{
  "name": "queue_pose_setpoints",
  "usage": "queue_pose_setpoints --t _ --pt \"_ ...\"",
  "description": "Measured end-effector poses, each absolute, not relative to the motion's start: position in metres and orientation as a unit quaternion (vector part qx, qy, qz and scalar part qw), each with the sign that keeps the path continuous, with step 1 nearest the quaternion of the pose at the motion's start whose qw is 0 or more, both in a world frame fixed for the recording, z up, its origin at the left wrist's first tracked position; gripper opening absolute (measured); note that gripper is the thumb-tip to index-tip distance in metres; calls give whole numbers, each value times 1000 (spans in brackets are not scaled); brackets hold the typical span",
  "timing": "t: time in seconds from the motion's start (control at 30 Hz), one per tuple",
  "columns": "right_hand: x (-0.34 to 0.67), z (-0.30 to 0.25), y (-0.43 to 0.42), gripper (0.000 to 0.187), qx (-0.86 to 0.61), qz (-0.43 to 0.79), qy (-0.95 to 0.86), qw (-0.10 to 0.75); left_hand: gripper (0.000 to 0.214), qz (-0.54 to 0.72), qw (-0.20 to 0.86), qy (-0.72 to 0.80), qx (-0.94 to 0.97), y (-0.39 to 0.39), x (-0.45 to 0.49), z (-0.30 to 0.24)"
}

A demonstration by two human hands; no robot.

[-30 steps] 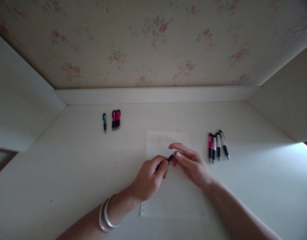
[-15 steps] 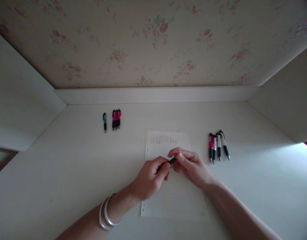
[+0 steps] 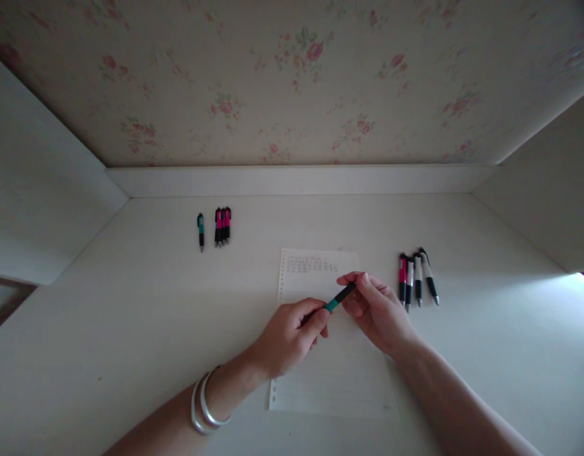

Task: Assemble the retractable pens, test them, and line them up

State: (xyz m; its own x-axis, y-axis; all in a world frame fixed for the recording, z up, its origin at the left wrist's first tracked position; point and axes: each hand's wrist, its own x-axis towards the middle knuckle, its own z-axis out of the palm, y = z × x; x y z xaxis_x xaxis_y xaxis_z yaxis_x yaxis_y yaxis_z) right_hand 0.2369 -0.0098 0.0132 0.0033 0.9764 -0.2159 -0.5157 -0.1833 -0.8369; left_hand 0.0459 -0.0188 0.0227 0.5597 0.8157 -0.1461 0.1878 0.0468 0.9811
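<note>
A teal and black pen (image 3: 338,298) is held between both hands above a sheet of lined paper (image 3: 320,367). My left hand (image 3: 289,335) is closed round its lower end. My right hand (image 3: 380,313) pinches its upper end with fingertips. The paper has a few lines of writing near its top. Two silver bangles sit on my left wrist.
At the back left of the white desk lie a teal pen (image 3: 200,230) and a pair of pink pens (image 3: 222,225). Several pens, pink and white ones, (image 3: 417,280) lie right of the paper. Side panels and a floral wall enclose the desk (image 3: 130,304).
My right hand has slid up and to the right along the pen, and the teal part of the barrel now shows between the two hands. The left hand has stayed nearly in place.
</note>
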Motion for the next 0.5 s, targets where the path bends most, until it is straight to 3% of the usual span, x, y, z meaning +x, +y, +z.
queue_pose_setpoints --t 0.27,0.5 --pt "230 16 -15 32 -451 617 -302 570 20 291 556 445 638 -19 49 19" --pt "231 14 -14 38 -465 604 -335 554 25 282 616 427 599 -18 48 21"
